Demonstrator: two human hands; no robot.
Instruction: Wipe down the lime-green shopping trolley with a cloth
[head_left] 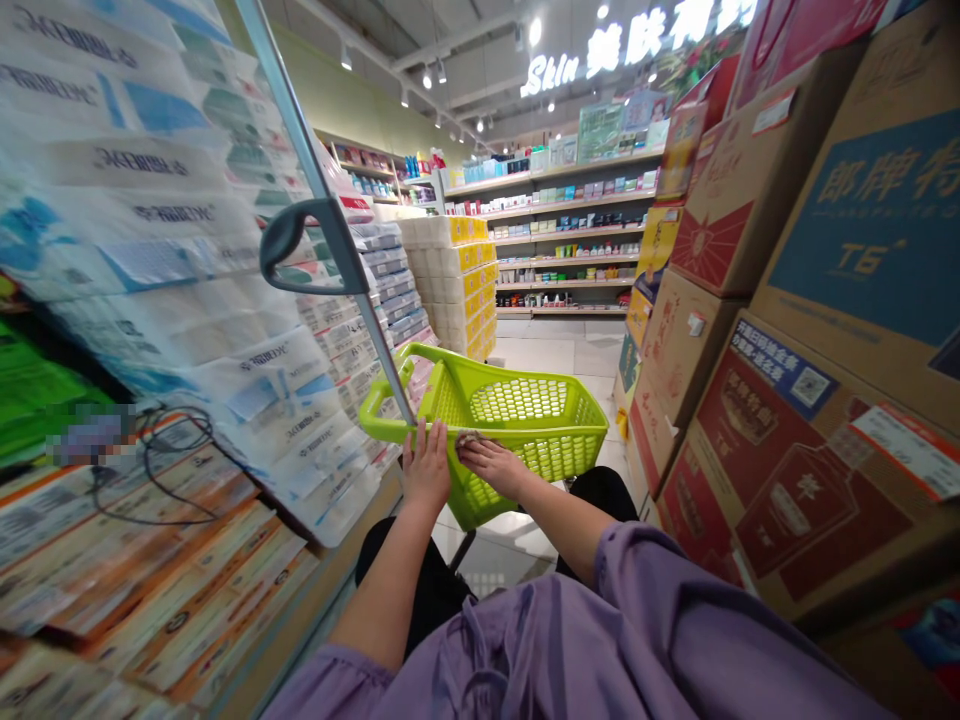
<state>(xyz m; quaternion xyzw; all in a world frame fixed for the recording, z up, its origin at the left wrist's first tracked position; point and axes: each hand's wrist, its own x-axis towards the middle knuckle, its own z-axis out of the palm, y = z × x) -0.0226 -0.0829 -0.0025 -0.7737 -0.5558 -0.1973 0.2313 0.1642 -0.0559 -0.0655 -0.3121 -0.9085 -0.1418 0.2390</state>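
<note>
A lime-green rolling shopping basket (525, 405) with perforated sides stands in front of me, and its inside looks bare where I can see it. My left hand (426, 468) grips the near rim by the foot of the pole, its fingers over the edge. Beside it, my right hand (493, 466) presses a small crumpled cloth (469, 437) onto the same rim; most of the cloth is hidden beneath the fingers. A grey metal pole (379, 335) rises from the basket, with a dark grey looped handle (341, 245) partway up.
Wrapped tissue packs (150, 200) are stacked high on the left, above boxes with a black cable (176, 440). Cardboard cartons (810, 430) wall in the right. Yellow-and-white paper packs (457, 280) and product shelves (562, 210) stand ahead, beyond the tiled floor (559, 350).
</note>
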